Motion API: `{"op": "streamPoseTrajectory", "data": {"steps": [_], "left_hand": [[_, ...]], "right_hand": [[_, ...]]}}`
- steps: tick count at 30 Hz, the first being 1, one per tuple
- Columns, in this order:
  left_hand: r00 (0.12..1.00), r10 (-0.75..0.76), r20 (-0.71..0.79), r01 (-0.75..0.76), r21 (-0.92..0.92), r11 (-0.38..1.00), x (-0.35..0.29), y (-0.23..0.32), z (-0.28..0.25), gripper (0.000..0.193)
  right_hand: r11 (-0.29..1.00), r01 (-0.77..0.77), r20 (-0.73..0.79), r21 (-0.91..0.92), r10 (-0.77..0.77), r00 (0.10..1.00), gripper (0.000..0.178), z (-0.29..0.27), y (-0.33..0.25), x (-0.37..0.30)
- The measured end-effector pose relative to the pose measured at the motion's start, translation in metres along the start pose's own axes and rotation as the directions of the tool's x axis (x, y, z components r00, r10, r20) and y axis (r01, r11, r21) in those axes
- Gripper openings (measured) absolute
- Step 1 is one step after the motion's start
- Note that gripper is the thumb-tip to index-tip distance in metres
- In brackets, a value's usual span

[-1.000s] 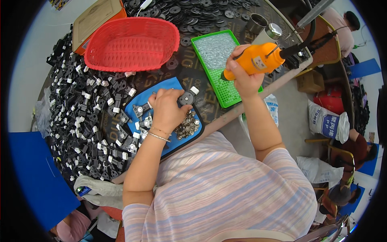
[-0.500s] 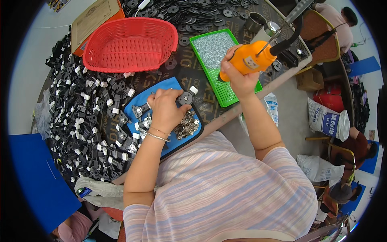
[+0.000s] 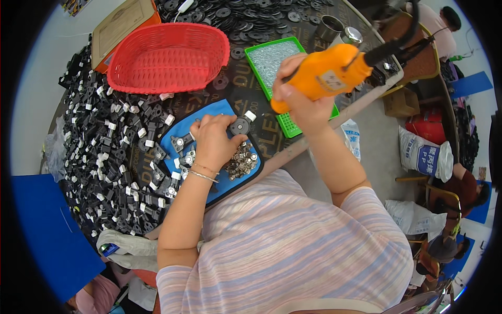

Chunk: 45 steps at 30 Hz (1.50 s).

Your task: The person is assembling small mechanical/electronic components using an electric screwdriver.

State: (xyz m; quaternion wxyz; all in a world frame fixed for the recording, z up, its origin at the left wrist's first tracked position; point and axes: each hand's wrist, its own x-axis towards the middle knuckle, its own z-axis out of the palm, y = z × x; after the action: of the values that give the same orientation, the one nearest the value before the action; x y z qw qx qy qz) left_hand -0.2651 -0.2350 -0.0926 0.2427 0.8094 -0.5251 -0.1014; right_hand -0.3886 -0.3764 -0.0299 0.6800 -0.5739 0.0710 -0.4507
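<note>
My right hand (image 3: 308, 107) is wrapped round an orange electric screwdriver (image 3: 332, 73), raised above the near end of a green tray (image 3: 291, 126); small silvery screws (image 3: 274, 58) fill its far part. My left hand (image 3: 215, 140) is curled over a blue mat (image 3: 217, 108), thumb and forefinger on the edge of a round black plastic part (image 3: 241, 125) with a white tab. Its other fingers rest near black-and-metal castor-like pieces (image 3: 180, 143), partly hidden by the hand. Beside the thumb lies a pile of small shiny metal parts (image 3: 242, 163).
A red plastic basket (image 3: 167, 57) stands at the far left beside a cardboard box (image 3: 121, 29). Heaps of black-and-white parts (image 3: 112, 157) cover the table's left, black discs (image 3: 246, 15) its far side. Metal cups (image 3: 330, 27) stand far right, with a cable above. Other people sit at right.
My right hand has lifted the screwdriver up from the green tray and shifted slightly left with it. My left hand has stayed almost still on the round black part.
</note>
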Motion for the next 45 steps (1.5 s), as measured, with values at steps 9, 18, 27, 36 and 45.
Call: {"op": "streamPoseTrajectory", "data": {"steps": [9,18,27,36,45], "left_hand": [[1.0,-0.017,0.022,0.017,0.003,1.0,0.002,0.002,-0.002,0.041],[1.0,-0.01,-0.02,0.011,0.028,1.0,0.002,0.002,-0.001,0.04],[0.999,-0.013,0.03,0.013,0.025,1.0,-0.001,0.004,-0.004,0.042],[0.997,0.058,0.043,-0.059,0.031,0.998,0.001,0.006,-0.001,0.042],[0.987,0.159,-0.022,-0.16,-0.07,0.985,0.012,0.004,-0.006,0.039]], "right_hand": [[0.999,0.037,0.09,0.001,-0.037,0.995,0.024,0.028,0.022,-0.002],[0.994,0.071,0.242,-0.08,-0.05,0.969,0.03,0.03,0.033,-0.003],[0.992,-0.111,0.27,0.069,0.088,0.959,0.028,0.024,0.026,0.003],[0.996,-0.083,0.466,0.013,0.068,0.882,0.032,0.009,0.016,0.006],[0.996,0.087,-0.106,0.037,-0.082,0.991,0.037,0.008,0.008,0.014]]}}
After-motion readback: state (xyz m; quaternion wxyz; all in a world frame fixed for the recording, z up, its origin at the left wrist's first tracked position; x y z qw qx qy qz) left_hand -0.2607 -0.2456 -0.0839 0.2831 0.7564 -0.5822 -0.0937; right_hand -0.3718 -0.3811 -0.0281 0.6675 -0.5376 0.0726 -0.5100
